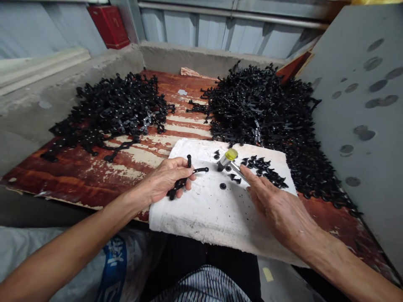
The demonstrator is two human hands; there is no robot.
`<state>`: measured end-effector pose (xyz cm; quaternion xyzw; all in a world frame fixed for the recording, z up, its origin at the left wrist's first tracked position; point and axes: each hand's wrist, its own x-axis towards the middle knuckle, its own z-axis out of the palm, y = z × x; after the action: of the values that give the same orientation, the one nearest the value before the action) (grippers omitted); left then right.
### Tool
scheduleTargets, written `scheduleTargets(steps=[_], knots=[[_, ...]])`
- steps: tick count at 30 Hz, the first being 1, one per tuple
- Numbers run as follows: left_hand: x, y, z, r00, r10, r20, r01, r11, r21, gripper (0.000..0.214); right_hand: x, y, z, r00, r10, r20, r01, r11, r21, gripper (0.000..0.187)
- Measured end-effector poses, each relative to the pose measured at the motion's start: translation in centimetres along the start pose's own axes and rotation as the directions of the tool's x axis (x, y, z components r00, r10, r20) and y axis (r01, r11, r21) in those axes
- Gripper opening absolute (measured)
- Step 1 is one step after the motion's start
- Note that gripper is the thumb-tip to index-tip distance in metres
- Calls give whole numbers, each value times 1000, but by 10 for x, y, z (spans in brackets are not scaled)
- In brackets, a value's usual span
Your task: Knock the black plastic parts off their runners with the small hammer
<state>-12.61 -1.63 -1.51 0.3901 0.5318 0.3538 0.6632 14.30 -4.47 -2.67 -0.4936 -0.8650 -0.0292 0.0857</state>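
Pinched in my left hand [174, 178] is a black jointed plastic part [200, 170] with several arms, held over the left side of a white cloth [201, 222]. My right hand [267, 197] is wrapped round the metal handle of a small mallet [226, 159]. Its head has a yellow-green face on top and a dark face pointing down at the cloth. Small black disc-shaped pieces [223, 186] lie around and below the mallet head. More small black pieces [267, 170] are bunched on the cloth beyond my right hand.
A heap of black jointed parts [116, 109] covers the left of the worn red-brown board [185, 121]. A larger black heap [258, 100] fills the right side. A grey spotted panel [362, 109] stands on the right, and a low concrete ledge [201, 58] runs behind.
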Motion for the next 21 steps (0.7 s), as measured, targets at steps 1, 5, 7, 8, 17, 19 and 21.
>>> scheduleTargets(steps=[1, 5, 7, 8, 17, 19, 21], knots=[[0, -1, -1, 1000, 3, 3, -3, 1000, -2, 9, -3, -2, 0, 1000, -10, -10, 10, 1000, 8, 58], [0, -3, -2, 1000, 8, 19, -8, 1000, 2, 10, -10, -6, -1, 999, -12, -48, 16, 997, 76, 59], [0, -3, -3, 1000, 17, 21, -18, 1000, 4, 12, -8, -4, -3, 998, -4, -69, 10, 996, 92, 55], [0, -4, -3, 1000, 23, 20, -23, 1000, 4, 13, -5, -2, -4, 997, 3, -76, 4, 996, 93, 54], [0, -7, -5, 998, 51, 33, -51, 999, -9, 18, 21, 12, -4, 1000, -4, -3, 4, 999, -40, 54], [0, -7, -5, 998, 55, 35, -55, 998, -1, 17, 26, 8, -4, 999, -35, 9, 36, 998, -57, 55], [-1, -7, -6, 998, 55, 39, -55, 998, 8, 16, 30, 3, -5, 998, -59, 23, 60, 996, -59, 57]])
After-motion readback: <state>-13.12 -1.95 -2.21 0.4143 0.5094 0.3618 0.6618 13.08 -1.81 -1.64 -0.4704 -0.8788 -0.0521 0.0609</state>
